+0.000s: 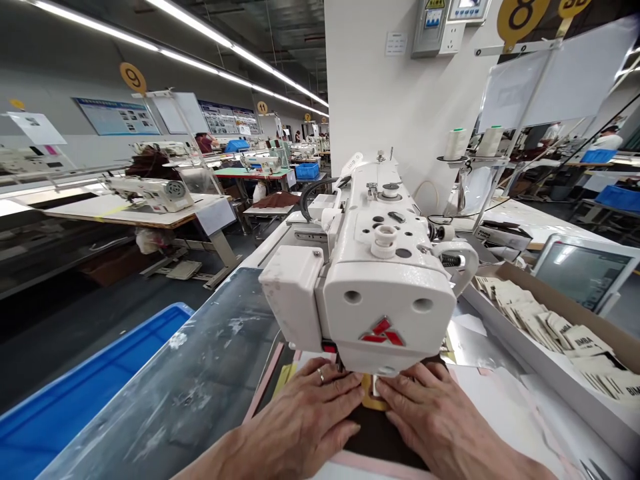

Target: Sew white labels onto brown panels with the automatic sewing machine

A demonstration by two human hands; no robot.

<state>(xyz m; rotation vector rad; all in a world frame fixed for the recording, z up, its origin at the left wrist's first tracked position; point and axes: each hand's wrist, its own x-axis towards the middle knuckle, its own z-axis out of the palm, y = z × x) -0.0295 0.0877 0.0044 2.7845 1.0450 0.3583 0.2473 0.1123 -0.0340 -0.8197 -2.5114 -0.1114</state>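
Brown leather panel, tan patch atop; left hand, right hand pressing

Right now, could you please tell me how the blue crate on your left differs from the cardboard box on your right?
The blue crate is bright plastic, while the cardboard box is plain brown. The box is packed with cream labels; no contents show in the crate. The crate sits lower, beyond the table's edge, whereas the box sits up at work-surface height. Both lie beside the sewing machine, one on each side.
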